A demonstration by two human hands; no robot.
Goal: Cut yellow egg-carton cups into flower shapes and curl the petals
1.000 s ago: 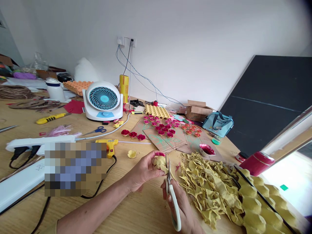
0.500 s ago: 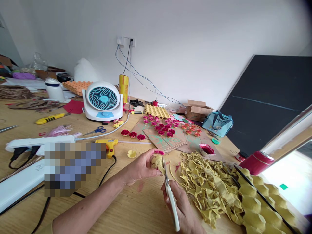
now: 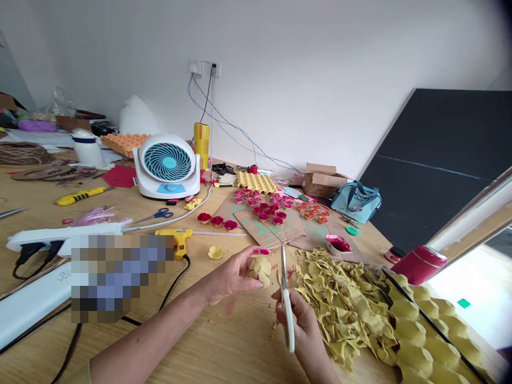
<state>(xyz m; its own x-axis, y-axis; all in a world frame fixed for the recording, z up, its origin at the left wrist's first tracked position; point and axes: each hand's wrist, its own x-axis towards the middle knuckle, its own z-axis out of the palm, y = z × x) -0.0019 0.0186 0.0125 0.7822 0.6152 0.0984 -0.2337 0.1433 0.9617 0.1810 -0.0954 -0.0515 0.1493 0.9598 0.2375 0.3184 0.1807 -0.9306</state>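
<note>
In my left hand [image 3: 234, 274] is a yellow egg-carton flower [image 3: 261, 269] with rounded petals, pinched between fingers and thumb; a fingertip carries pink stain. My right hand [image 3: 302, 320] grips white-handled scissors [image 3: 286, 298], blades pointing up and away from me, just right of the flower and apart from it. The blades look closed together. Beside my right hand lies a heap of torn yellow carton scraps [image 3: 348, 309]. Another yellow carton flower [image 3: 215, 252] sits on the table beyond my left wrist.
A yellow egg tray [image 3: 424, 341] lies at right near a red can [image 3: 422, 264]. Pink flowers [image 3: 264, 210] cover cardboard [image 3: 276, 234] by a bowl of red paint [image 3: 338, 244]. A yellow glue gun [image 3: 180, 241], a power strip [image 3: 76, 234] and a fan [image 3: 168, 165] stand left.
The scissors have moved off the flower's edge, up and to the right, and their blades have come together. The flower now faces more toward me in my left hand.
</note>
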